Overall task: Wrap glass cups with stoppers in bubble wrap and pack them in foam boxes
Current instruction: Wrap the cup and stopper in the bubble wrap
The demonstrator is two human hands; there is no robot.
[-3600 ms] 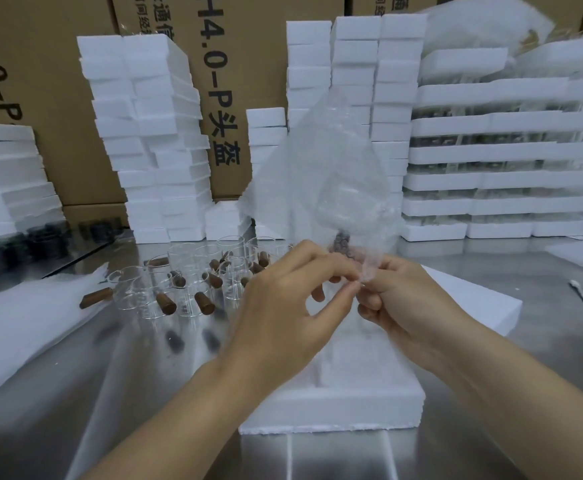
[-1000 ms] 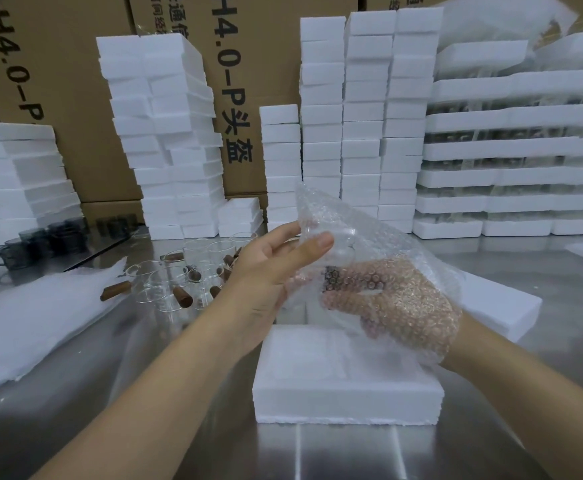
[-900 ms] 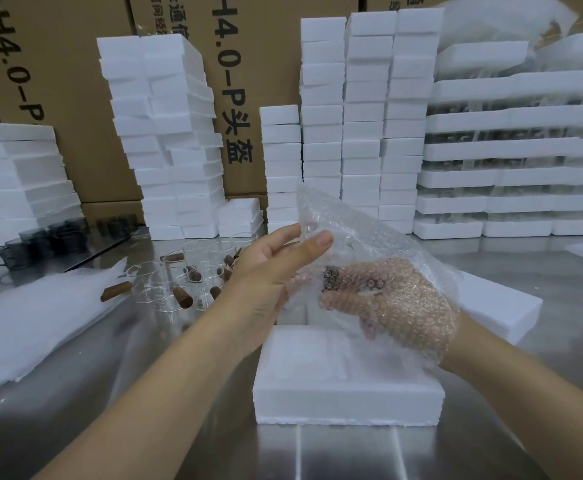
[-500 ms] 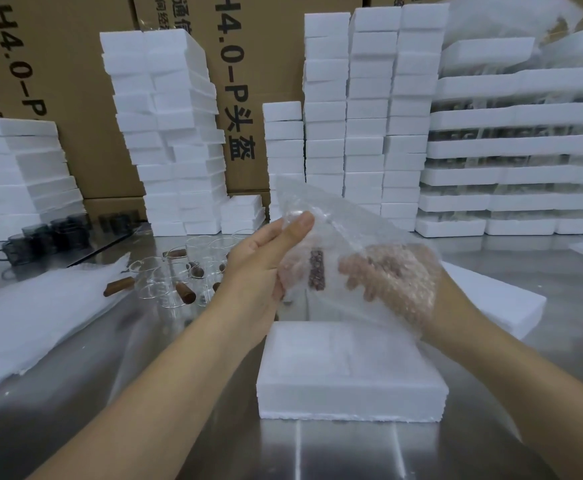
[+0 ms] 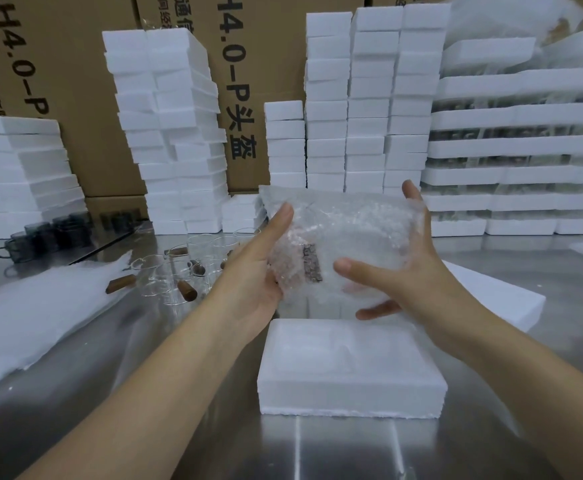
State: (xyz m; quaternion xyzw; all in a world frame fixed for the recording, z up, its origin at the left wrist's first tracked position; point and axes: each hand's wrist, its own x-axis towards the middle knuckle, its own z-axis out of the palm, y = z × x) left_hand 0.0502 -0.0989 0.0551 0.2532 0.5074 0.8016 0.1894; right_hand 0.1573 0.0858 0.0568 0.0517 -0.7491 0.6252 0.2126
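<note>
A glass cup with a dark cork stopper (image 5: 312, 263) sits inside a clear bubble wrap bundle (image 5: 352, 233) that I hold above the table. My left hand (image 5: 252, 275) grips the bundle's left side, thumb up along the front and fingers behind the wrap. My right hand (image 5: 411, 275) holds the right side, thumb across the front and fingers spread round the back and underside. Right below lies an open white foam box (image 5: 349, 372) with moulded hollows. The cup's glass is hard to make out through the wrap.
Several clear cups with wooden handles and corks (image 5: 175, 275) stand at left, beside a pile of bubble wrap sheets (image 5: 33, 306). Dark cups (image 5: 47, 233) sit far left. A foam lid (image 5: 491, 296) lies behind the box. Foam box stacks (image 5: 172, 133) and cardboard cartons line the back.
My right hand, earlier under the bubble wrap, is now outside it on the right side. The wrap has folded round the cup, and the bundle has risen a little.
</note>
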